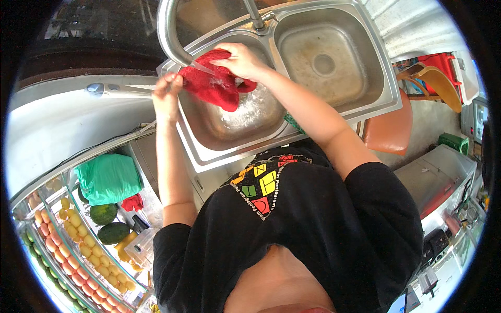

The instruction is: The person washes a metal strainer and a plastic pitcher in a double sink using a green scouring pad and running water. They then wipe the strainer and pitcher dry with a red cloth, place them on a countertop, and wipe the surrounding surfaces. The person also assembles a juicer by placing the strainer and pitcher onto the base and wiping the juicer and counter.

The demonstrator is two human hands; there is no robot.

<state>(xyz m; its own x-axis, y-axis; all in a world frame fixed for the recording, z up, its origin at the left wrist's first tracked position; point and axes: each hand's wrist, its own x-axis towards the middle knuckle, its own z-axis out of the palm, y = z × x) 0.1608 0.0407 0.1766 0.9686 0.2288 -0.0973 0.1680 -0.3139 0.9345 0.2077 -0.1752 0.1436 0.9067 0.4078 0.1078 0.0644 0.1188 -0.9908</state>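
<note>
A wet red cloth (pixel 213 80) is stretched between my hands over the left basin (pixel 207 135) of a steel double sink. My left hand (pixel 167 92) grips its left edge between thumb and fingers, near the basin's rim. The upper right part of the cloth is pinched in my right hand (pixel 240 60). From the curved steel faucet spout (pixel 172 43), water runs onto the middle of the cloth. Splashing water covers part of the basin's bottom.
The right basin (pixel 325 62) adjoins the left one. A green scouring pad (pixel 293 122) lies at the sink's front edge. Left are a white-handled utensil (pixel 117 90), a green plastic bag (pixel 109 178), watermelons (pixel 103 214) and a glass fruit display (pixel 78 250). An orange-brown seat (pixel 391 129) stands right.
</note>
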